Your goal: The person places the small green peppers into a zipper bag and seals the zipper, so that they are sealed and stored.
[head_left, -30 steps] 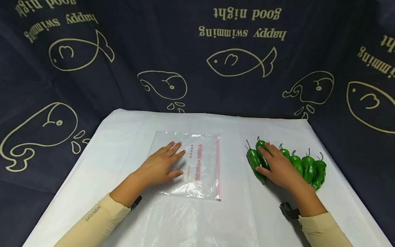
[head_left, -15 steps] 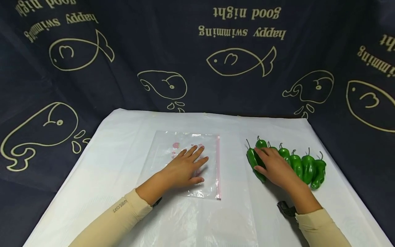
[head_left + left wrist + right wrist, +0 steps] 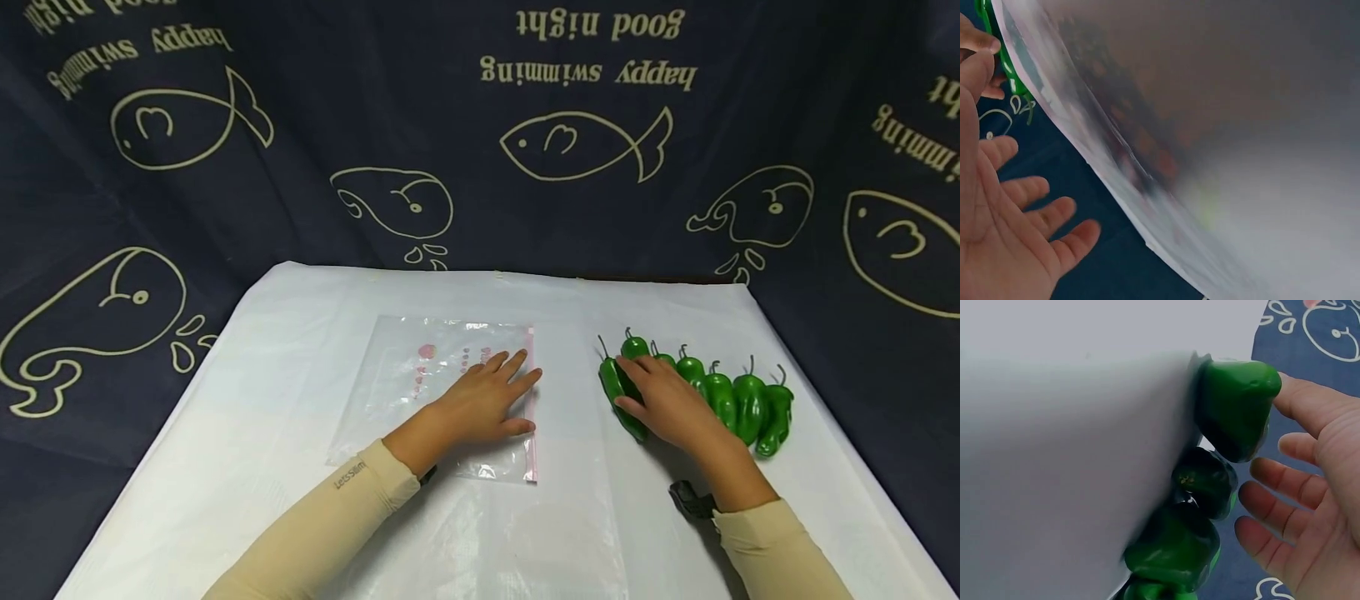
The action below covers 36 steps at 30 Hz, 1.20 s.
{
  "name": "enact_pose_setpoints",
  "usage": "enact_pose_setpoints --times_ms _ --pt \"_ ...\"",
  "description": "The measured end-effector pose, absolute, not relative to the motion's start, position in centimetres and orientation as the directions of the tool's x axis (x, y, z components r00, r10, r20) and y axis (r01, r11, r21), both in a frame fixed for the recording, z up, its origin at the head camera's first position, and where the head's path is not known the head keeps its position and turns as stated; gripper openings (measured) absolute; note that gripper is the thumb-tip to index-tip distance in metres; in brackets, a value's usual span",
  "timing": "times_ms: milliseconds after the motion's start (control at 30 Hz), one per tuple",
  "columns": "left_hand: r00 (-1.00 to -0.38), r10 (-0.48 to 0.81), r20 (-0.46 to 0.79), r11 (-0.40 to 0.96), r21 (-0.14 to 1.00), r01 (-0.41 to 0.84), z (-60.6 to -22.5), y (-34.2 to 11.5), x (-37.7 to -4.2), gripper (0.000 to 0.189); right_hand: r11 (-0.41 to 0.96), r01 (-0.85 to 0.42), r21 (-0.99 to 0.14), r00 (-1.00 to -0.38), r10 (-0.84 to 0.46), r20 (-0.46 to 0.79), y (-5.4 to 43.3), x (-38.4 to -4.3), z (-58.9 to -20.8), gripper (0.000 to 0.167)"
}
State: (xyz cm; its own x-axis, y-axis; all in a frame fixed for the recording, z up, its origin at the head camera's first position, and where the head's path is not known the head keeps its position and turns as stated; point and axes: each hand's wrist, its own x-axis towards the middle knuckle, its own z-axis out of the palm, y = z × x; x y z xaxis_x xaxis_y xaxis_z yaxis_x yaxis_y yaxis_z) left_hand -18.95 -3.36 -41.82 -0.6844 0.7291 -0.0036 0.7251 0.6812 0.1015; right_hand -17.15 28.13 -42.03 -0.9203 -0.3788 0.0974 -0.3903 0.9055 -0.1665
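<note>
A clear zip bag (image 3: 382, 383) with pink print and a pink zip strip lies flat on the white table. Over the bag's right part, my left hand (image 3: 483, 407) spreads its fingers, the tips at the zip strip (image 3: 532, 467). In the left wrist view, the left hand's fingers appear spread and holding nothing. My right hand (image 3: 667, 404) is over the left end of a row of green peppers (image 3: 750, 410). In the right wrist view, its thumb overlaps the edge of a pepper (image 3: 1238, 403), with the other fingers loosely bent beside the row. Whether they touch I cannot tell.
The white table covering (image 3: 247, 400) reaches back to a dark blue cloth (image 3: 465, 108) printed with fish and whales. A clear plastic sheet (image 3: 555, 542) seems to cover the front middle. Black straps (image 3: 690, 500) sit at the wrists.
My left hand has slid rightward across the bag, from its middle to the zip strip, uncovering the pink print on the left. The right hand has shifted slightly left over the peppers.
</note>
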Motion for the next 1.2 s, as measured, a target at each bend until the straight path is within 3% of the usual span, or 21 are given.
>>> enact_pose_setpoints --times_ms 533,1200 --pt "-0.811 0.576 -0.103 0.816 0.137 0.562 -43.0 -0.9 -19.4 0.084 0.911 -0.385 -0.148 -0.923 -0.379 0.066 27.6 -17.6 -41.8 0.063" --pt "-0.802 0.584 -0.123 0.811 0.072 0.58 -42.2 0.0 -21.3 0.058 0.937 -0.32 -0.136 -0.947 -0.32 0.025 27.0 -17.6 -41.8 0.063"
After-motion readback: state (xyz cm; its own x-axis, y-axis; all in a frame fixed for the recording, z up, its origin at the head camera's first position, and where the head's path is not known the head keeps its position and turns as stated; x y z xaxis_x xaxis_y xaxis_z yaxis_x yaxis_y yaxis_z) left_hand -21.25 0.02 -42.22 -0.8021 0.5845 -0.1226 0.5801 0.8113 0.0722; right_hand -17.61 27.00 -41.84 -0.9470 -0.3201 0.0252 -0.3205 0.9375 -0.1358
